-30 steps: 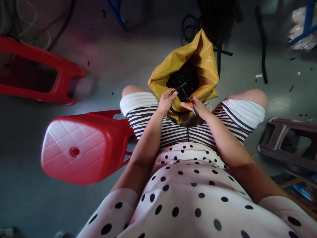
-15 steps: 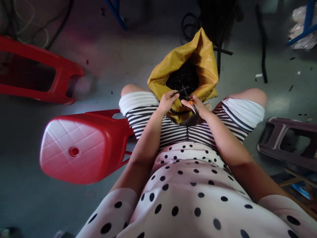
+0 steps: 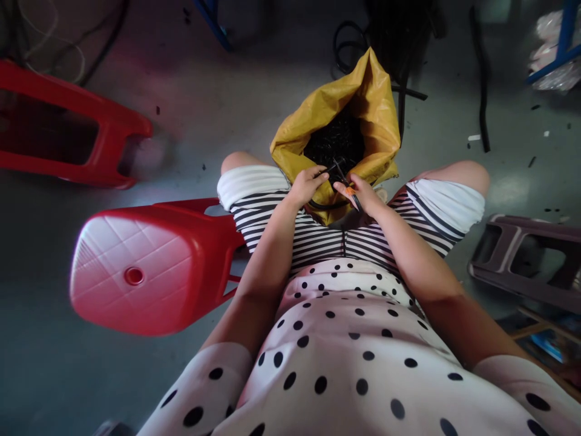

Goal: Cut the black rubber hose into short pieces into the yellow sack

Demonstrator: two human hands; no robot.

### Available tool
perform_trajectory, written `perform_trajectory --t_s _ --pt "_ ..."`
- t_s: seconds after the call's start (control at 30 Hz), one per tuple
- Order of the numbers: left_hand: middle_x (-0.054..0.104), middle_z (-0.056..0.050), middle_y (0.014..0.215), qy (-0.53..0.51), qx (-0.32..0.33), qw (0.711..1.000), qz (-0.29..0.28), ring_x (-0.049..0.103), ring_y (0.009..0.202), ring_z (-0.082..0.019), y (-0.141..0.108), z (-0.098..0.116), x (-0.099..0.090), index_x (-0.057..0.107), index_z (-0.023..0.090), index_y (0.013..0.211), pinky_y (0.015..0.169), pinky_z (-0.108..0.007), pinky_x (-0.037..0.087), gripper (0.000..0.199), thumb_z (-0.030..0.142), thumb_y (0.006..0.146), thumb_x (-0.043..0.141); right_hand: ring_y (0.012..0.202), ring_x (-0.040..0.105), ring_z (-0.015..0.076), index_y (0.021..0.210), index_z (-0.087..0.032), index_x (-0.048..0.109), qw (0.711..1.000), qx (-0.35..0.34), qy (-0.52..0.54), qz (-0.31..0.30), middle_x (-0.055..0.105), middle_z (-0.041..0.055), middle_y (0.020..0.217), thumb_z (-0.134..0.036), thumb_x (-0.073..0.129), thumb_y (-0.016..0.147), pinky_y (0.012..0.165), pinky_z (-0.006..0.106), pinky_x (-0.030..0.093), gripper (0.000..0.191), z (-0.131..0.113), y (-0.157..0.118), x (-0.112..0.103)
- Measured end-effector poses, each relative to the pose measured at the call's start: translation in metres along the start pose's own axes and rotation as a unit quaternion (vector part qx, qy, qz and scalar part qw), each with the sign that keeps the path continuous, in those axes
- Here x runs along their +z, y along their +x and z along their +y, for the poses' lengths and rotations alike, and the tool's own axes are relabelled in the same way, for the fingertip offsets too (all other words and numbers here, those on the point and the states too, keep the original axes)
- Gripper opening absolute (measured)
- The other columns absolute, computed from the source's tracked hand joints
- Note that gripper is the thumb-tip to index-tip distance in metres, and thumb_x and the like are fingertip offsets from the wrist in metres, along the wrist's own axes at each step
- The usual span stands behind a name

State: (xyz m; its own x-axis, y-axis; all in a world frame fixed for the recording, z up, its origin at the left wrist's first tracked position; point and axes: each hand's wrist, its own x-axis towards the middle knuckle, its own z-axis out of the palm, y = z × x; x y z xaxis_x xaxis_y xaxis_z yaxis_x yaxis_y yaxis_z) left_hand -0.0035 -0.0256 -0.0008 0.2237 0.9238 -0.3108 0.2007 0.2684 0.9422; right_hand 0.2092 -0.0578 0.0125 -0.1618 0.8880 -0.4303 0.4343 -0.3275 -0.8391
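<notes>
Grey smooth floor (image 3: 204, 85), dim, small dark scraps scattered on it. Far left: pale thin cable (image 3: 82, 63) curled behind a red plastic stool frame (image 3: 113, 136); below that, a second red plastic stool with a quilted seat and round hole (image 3: 158, 260), tipped over beside the person's knee. Blue metal leg (image 3: 216, 27) stood at the top edge. Left hand (image 3: 307, 186) held a thin black strip (image 3: 330, 168), fingers pinched narrow, just over the near rim of the yellow woven sack (image 3: 385, 109). Sack sat open between the knees, black small pieces (image 3: 338, 136) piled inside. Right hand (image 3: 367, 198) gripped a dark cutting tool with an orange part (image 3: 350, 191), fingers closed around it; its tip met the strip at the sack's mouth, blade gap too small to tell. Black coiled tube (image 3: 338, 60) lay behind the sack. Farther right, a long black flat length (image 3: 483, 91) was on the floor near a small white scrap (image 3: 474, 137). Far right: grey-brown plastic stool (image 3: 505, 260), clear crinkled plastic (image 3: 558, 80) by a blue metal frame (image 3: 565, 39).
</notes>
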Motion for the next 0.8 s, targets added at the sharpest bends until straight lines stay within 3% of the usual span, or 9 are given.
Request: perform_trajectory --t_s 0.2,0.33,0.57,0.8 --pt "0.045 0.006 0.063 -0.026 -0.007 1.000 -0.007 0.038 0.054 -0.010 0.004 -0.007 -0.002 0.074 0.017 0.107 0.055 -0.024 0.032 0.025 0.038 0.094 0.073 0.054 0.047 0.0160 0.085 -0.027 0.046 1.000 0.006 0.010 -0.024 0.046 -0.0041 0.057 -0.092 0.074 0.077 0.052 0.030 0.032 0.072 -0.007 -0.004 0.000" --pt "0.048 0.006 0.068 -0.003 0.028 1.000 0.011 0.043 0.058 -0.011 0.004 -0.009 -0.002 0.069 0.020 0.118 0.060 -0.024 0.039 0.028 0.037 0.095 0.072 0.051 0.047 0.0154 0.086 -0.026 0.048 0.999 0.023 0.017 -0.022 0.050 -0.0037 0.057 -0.091 0.077 0.074 0.050 0.029 0.032 0.072 -0.006 -0.003 0.000" --pt "0.052 0.005 0.069 0.015 0.024 0.997 -0.072 0.047 0.064 -0.013 -0.001 -0.002 -0.003 0.074 0.016 0.114 0.066 -0.026 0.041 0.028 0.029 0.089 0.068 0.064 0.052 0.0169 0.088 -0.025 0.051 0.999 0.028 0.000 -0.026 0.054 -0.0021 0.066 -0.090 0.076 0.076 0.056 0.029 0.037 0.070 0.002 0.000 0.001" --pt "0.067 0.000 0.080 0.005 0.008 1.000 -0.003 0.065 0.085 -0.017 -0.004 0.011 0.002 0.074 0.017 0.105 0.084 -0.026 0.051 0.021 0.026 0.087 0.070 0.062 0.047 0.0160 0.075 -0.025 0.046 0.999 -0.013 -0.052 0.003 0.048 -0.0008 0.061 -0.090 0.070 0.081 0.057 0.031 0.032 0.069 -0.003 0.000 0.004"
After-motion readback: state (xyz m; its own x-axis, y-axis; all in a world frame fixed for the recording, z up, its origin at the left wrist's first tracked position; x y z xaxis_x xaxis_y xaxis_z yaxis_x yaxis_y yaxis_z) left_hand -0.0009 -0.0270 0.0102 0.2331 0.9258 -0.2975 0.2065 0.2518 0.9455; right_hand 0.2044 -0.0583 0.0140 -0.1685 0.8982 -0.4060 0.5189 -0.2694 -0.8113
